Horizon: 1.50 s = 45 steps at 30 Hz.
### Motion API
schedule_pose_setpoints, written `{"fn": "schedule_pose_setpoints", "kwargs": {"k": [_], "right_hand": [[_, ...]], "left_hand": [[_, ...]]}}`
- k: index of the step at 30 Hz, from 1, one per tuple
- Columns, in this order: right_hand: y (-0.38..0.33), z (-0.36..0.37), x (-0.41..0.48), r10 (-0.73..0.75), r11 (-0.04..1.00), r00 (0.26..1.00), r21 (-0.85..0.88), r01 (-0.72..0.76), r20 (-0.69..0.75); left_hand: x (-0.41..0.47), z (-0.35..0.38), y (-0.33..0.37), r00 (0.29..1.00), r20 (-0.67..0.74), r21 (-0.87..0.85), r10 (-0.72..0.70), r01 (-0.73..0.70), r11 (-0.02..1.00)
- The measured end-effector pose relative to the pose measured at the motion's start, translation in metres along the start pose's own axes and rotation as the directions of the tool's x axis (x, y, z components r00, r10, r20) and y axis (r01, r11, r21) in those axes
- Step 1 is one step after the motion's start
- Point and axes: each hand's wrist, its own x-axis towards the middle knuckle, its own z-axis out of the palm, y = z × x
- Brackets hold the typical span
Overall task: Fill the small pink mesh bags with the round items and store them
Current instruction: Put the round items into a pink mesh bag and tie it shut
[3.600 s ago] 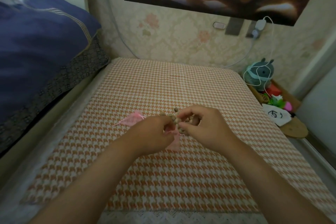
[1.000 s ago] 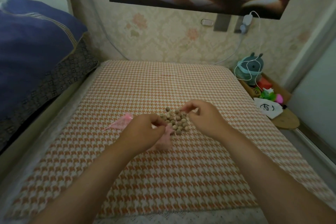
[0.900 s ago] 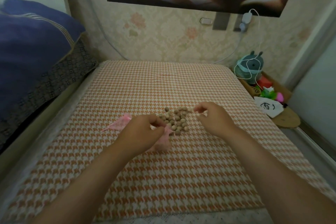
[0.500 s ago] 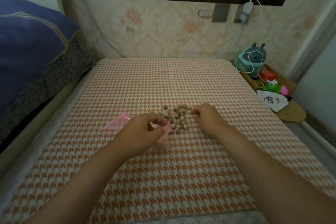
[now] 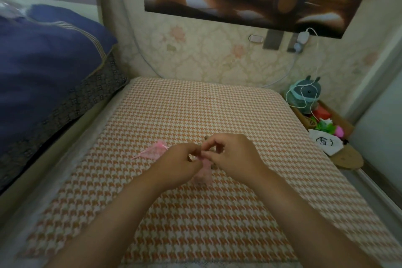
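On houndstooth cloth (image 5: 195, 111), left hand (image 5: 180, 163) and right hand (image 5: 235, 154) pinch mesh bag (image 5: 204, 174).

Floral wallpaper (image 5: 206, 59), houndstooth-covered table (image 5: 195, 111)

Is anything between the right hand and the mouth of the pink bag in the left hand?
Nothing visible. The left hand grips the pink mesh bag at its top, and the right hand has its fingertips at that mouth. The second bag lies aside, leftward.

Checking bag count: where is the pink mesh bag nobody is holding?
Head view: the spare pink mesh bag lies on the houndstooth cloth, left of centre, just left of the left hand.
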Motion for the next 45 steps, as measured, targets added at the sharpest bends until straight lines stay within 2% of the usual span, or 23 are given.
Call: {"fn": "schedule_pose_setpoints", "kwargs": {"k": [3,9,11,14,20,23,27,30,34,38,42,45], "right_hand": [[0.001,0.007,0.000,-0.082,0.991,0.997,-0.104,0.080,-0.012],[0.003,0.008,0.002,-0.079,0.996,0.994,-0.043,0.082,0.076],[0.003,0.005,0.003,-0.048,0.998,0.989,-0.039,0.054,0.142],[0.005,0.003,0.002,-0.039,0.987,0.967,-0.140,0.076,0.252],[0.010,-0.002,0.003,-0.011,0.980,0.974,-0.189,0.055,0.227],[0.014,-0.005,0.004,0.018,0.989,0.974,-0.144,0.015,0.224],[0.017,-0.008,0.005,0.042,0.990,0.975,-0.138,-0.011,0.218],[0.020,-0.008,0.007,0.044,0.990,0.975,-0.143,-0.013,0.217],[0.025,-0.008,0.009,0.037,0.988,0.977,-0.152,-0.005,0.210],[0.028,-0.007,0.009,0.048,0.983,0.973,-0.185,-0.005,0.226],[0.026,-0.008,0.008,0.063,0.980,0.970,-0.196,-0.017,0.233],[0.025,-0.011,0.006,0.070,0.977,0.969,-0.212,-0.019,0.237]], "left_hand": [[0.001,-0.002,-0.005,0.999,0.036,0.009,0.015,-0.015,1.000],[0.002,-0.005,-0.005,1.000,0.007,0.011,0.024,-0.024,1.000],[0.003,-0.006,-0.005,0.999,-0.006,0.003,0.035,-0.035,0.999],[0.003,-0.007,-0.003,0.999,-0.013,-0.001,0.047,-0.047,0.999],[0.019,-0.015,-0.017,0.977,-0.214,-0.015,0.002,-0.006,1.000],[0.033,-0.015,-0.038,0.972,-0.234,0.102,-0.006,0.031,0.994],[0.060,-0.006,-0.061,0.988,-0.116,0.390,0.106,-0.053,0.919],[0.083,0.004,-0.066,0.989,-0.004,0.465,0.146,-0.128,0.876],[0.100,0.009,-0.070,0.993,0.079,0.582,0.088,-0.118,0.804],[0.096,0.007,-0.071,0.999,0.010,0.481,0.053,-0.052,0.875],[0.080,-0.003,-0.054,0.995,-0.089,0.200,0.038,-0.020,0.980],[0.068,-0.013,-0.023,0.979,-0.186,0.062,0.085,-0.075,0.995]]}}
